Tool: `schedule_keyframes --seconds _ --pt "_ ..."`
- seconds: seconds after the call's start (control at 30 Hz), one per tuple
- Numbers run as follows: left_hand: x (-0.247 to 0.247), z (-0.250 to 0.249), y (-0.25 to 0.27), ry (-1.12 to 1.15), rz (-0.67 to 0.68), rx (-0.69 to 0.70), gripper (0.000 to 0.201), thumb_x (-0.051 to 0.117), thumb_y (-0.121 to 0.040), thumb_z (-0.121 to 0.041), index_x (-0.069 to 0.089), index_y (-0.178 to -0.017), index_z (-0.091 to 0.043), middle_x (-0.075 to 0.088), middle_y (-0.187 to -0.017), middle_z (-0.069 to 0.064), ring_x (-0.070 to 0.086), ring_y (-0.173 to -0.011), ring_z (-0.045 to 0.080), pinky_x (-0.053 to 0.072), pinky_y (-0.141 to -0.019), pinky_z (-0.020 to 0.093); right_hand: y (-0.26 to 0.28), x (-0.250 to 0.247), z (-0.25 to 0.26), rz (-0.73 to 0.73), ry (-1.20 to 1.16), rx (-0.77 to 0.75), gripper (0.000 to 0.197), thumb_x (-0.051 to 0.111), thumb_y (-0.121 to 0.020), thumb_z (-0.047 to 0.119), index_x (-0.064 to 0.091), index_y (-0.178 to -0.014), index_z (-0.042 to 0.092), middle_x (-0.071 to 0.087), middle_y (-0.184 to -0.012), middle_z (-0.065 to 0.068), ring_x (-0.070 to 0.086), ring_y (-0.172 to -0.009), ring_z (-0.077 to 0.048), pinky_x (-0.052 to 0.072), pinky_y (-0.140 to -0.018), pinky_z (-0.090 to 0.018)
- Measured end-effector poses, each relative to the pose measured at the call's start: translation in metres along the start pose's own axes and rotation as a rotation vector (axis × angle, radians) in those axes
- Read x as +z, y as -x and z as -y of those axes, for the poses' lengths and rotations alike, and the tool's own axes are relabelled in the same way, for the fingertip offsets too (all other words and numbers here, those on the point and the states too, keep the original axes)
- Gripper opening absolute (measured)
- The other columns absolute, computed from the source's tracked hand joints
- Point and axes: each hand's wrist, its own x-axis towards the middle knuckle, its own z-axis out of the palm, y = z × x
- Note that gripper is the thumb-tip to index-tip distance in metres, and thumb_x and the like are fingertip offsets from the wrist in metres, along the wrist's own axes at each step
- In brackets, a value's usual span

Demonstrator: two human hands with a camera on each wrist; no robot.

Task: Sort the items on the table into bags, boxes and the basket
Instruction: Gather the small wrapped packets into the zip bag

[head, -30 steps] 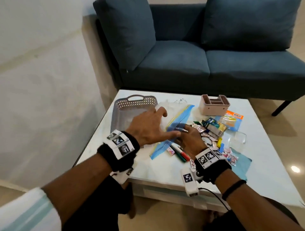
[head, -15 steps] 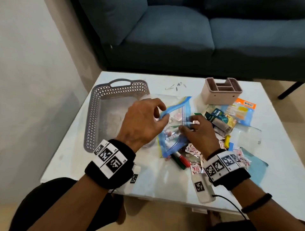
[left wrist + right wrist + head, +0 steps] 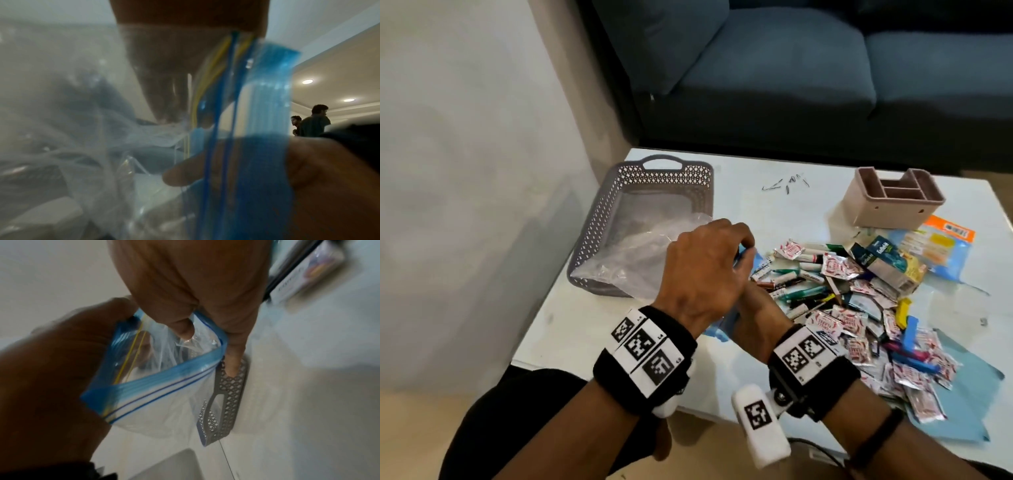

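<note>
A clear zip bag (image 3: pixel 640 253) with a blue rim (image 3: pixel 744 255) is held up between both hands, its body draped over the near right corner of the grey basket (image 3: pixel 599 219). My left hand (image 3: pixel 739 246) pinches one side of the rim. My right hand (image 3: pixel 756 305), mostly hidden under the left in the head view, pinches the other side. In the right wrist view the bag (image 3: pixel 164 394) has its mouth pulled open between the right hand (image 3: pixel 207 345) and the left hand (image 3: pixel 51 369). Sachets and pens (image 3: pixel 842 291) lie heaped to the right.
A pink organiser box (image 3: pixel 893 205) stands at the back right, with a teal carton (image 3: pixel 883 263) and an orange and blue packet (image 3: pixel 935 246) in front of it. Hairpins (image 3: pixel 787 183) lie at the back. A blue sofa (image 3: pixel 791 68) stands behind the table. Two persons (image 3: pixel 314 121) stand far off.
Both hands have lifted the zip bag off the pile and drawn it left towards the basket, and its mouth now gapes. The pens and sachets under it are uncovered.
</note>
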Motion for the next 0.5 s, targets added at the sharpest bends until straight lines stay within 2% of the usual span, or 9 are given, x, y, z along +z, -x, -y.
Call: schedule_keyframes --seconds 0.03,0.07,0.1,0.2,0.27,0.4,0.43,0.5 --pt "-0.001 0.006 0.001 -0.003 -0.002 -0.01 0.01 0.062 -0.094 -0.042 0.067 -0.096 -0.035 0.066 -0.088 -0.013 0.061 -0.075 0.009 0.047 -0.063 0.028 -0.006 0.005 0.001 0.012 -0.023 0.007 0.025 0.046 -0.105 0.004 0.06 -0.084 0.007 0.068 -0.058 -0.007 0.066 -0.047 -0.014 0.051 -0.041 -0.022" --pt "-0.002 0.011 0.002 0.001 0.0 -0.019 0.009 0.062 -0.094 -0.042 0.067 -0.097 -0.035 0.066 -0.088 -0.013 0.061 -0.075 0.009 0.047 -0.064 0.028 -0.008 0.01 0.001 0.015 -0.041 0.006 0.032 0.045 -0.104 0.001 0.056 -0.075 0.008 0.062 -0.047 -0.003 0.061 -0.038 -0.01 0.046 -0.037 -0.019" --pt "-0.003 0.015 0.002 0.006 0.002 -0.025 0.009 0.062 -0.095 -0.041 0.067 -0.098 -0.035 0.066 -0.089 -0.013 0.062 -0.075 0.009 0.047 -0.064 0.029 -0.011 0.014 0.003 0.018 -0.043 0.007 0.033 0.046 -0.105 0.002 0.055 -0.074 0.009 0.06 -0.045 -0.002 0.059 -0.037 -0.009 0.046 -0.037 -0.018" --pt "-0.003 0.026 0.004 0.062 -0.008 -0.019 0.009 0.064 -0.093 -0.04 0.067 -0.098 -0.033 0.068 -0.086 -0.013 0.065 -0.072 0.009 0.053 -0.067 0.033 -0.021 0.014 0.007 -0.023 0.058 -0.014 0.021 0.051 -0.104 0.009 0.064 -0.089 0.01 0.071 -0.063 -0.004 0.068 -0.05 -0.014 0.054 -0.046 -0.026" --pt "-0.006 0.026 0.003 0.167 -0.031 -0.002 0.008 0.067 -0.092 -0.036 0.07 -0.096 -0.03 0.069 -0.08 -0.012 0.065 -0.067 0.007 0.055 -0.068 0.034 -0.022 0.008 0.014 -0.078 0.17 -0.057 0.018 0.051 -0.102 0.007 0.067 -0.094 0.007 0.073 -0.068 -0.005 0.069 -0.053 -0.015 0.058 -0.051 -0.029" --pt "-0.015 0.009 -0.007 0.408 -0.081 -0.017 0.006 0.075 -0.088 -0.028 0.074 -0.092 -0.023 0.07 -0.071 -0.011 0.066 -0.058 0.004 0.057 -0.065 0.027 -0.003 -0.021 0.042 -0.032 0.422 -0.181 0.004 0.061 -0.096 -0.001 0.064 -0.097 0.002 0.066 -0.059 -0.005 0.059 -0.046 -0.013 0.05 -0.049 -0.024" --pt "-0.017 0.002 -0.009 0.45 -0.058 -0.028 0.006 0.075 -0.086 -0.026 0.074 -0.091 -0.023 0.07 -0.069 -0.011 0.066 -0.057 0.004 0.058 -0.064 0.027 0.004 -0.033 0.051 -0.008 0.554 -0.2 0.004 0.063 -0.094 0.0 0.066 -0.096 0.003 0.066 -0.058 -0.003 0.059 -0.046 -0.012 0.049 -0.049 -0.023" --pt "-0.019 -0.012 -0.012 0.521 0.104 -0.06 0.009 0.075 -0.084 -0.024 0.072 -0.093 -0.024 0.071 -0.066 -0.007 0.066 -0.053 0.003 0.06 -0.061 0.03 0.019 -0.056 0.068 0.02 0.903 -0.203 0.002 0.07 -0.09 0.004 0.07 -0.092 0.005 0.069 -0.061 0.0 0.063 -0.052 -0.011 0.053 -0.054 -0.024"
